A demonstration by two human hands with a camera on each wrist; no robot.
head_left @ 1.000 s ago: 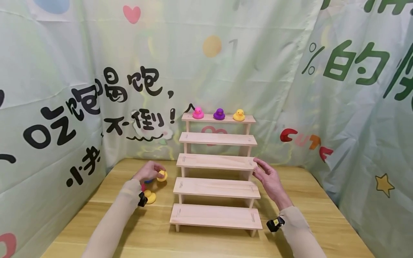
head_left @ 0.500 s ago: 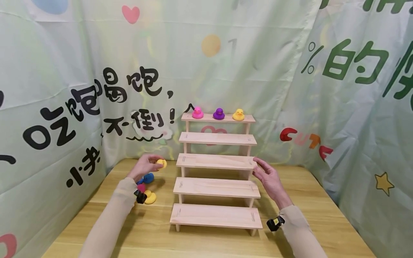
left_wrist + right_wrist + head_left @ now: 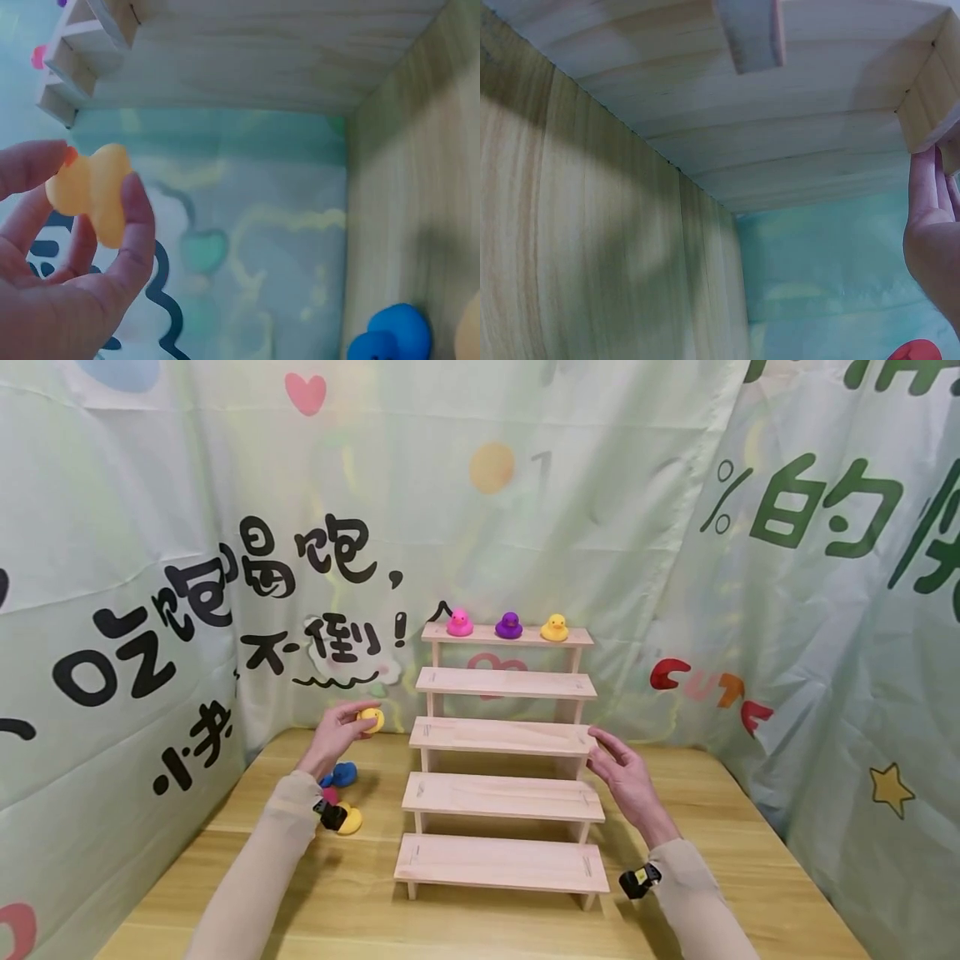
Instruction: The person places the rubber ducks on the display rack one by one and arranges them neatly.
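Note:
My left hand (image 3: 332,742) holds a yellow rubber duck (image 3: 372,720) in the air, left of a stepped wooden stand (image 3: 502,792). In the left wrist view the thumb and fingers pinch the yellow duck at its sides. On the right, my right hand (image 3: 626,781) touches the end of the stand's middle shelf, its fingers (image 3: 924,184) nearly straight against the wood. The top shelf bears a pink duck (image 3: 460,623), a purple duck (image 3: 508,626) and another yellow duck (image 3: 554,627), side by side.
Beside the left forearm, a blue duck (image 3: 345,774), a dark pink item (image 3: 330,796) and a yellow duck (image 3: 350,821) lie on the wooden table (image 3: 360,910), partly hidden by the wrist. Printed cloth (image 3: 600,510) hangs behind the table and at both sides.
My left hand has lifted the yellow duck off the table and raised it, uncovering the blue duck below. The right hand stays at the middle shelf's end.

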